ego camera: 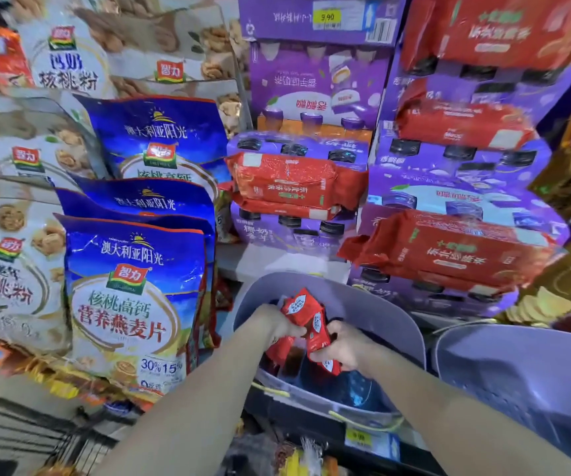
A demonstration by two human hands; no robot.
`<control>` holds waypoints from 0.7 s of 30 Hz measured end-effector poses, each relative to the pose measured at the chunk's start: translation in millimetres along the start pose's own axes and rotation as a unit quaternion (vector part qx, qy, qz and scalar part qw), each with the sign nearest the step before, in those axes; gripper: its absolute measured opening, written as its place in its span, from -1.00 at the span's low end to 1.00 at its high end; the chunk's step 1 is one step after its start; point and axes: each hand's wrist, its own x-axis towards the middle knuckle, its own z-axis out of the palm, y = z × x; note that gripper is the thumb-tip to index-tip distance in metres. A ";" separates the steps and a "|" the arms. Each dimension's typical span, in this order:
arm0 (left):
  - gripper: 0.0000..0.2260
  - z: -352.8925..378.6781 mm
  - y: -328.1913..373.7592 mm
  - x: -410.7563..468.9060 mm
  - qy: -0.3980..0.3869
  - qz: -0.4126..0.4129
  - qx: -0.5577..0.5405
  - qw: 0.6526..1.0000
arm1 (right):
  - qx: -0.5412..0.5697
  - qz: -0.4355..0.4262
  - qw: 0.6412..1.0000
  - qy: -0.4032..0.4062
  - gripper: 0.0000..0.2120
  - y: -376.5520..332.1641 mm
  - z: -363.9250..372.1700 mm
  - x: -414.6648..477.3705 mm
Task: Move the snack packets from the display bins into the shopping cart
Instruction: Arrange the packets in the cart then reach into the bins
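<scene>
Head view: we have both hands down in a grey bin point(363, 304). Our left hand point(279, 326) and right hand point(344, 352) each curl tight round red snack packets point(303, 309), lifted just above the bin's contents. The bin rim curves close beyond our fingers. A second bin point(517, 372) sits just right of our right hand. Left of our left hand lean blue bags point(133, 297) marked "智力" and "30% 15%". Far beyond our hands, a yellow tag point(327, 17) reads "9.90".
</scene>
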 end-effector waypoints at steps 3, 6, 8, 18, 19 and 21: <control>-0.45 0.1 2.9 7.3 -0.021 -0.028 0.072 0.997 | -0.028 -0.028 0.999 0.016 -0.65 5.2 4.7 7.2; -0.34 0.3 5.1 10.3 -0.047 -0.053 0.132 0.989 | -0.050 -0.044 0.998 0.013 -0.71 11.0 7.1 10.6; -0.26 -0.2 7.5 11.3 -0.068 -0.063 0.153 0.984 | -0.066 -0.049 0.997 0.002 -0.72 13.4 5.2 13.8; -0.23 -8.2 16.1 5.5 -0.091 -0.054 0.310 0.945 | -0.237 -0.020 0.970 -0.046 -0.78 4.3 -11.9 6.5; -0.22 -8.8 16.9 3.5 -0.088 -0.045 0.327 0.940 | -0.263 -0.023 0.964 -0.046 -0.84 1.1 -13.1 3.2; -0.22 -9.5 17.6 -2.1 -0.074 -0.036 0.363 0.928 | -0.318 -0.029 0.947 -0.035 -0.62 -1.9 -15.0 -2.7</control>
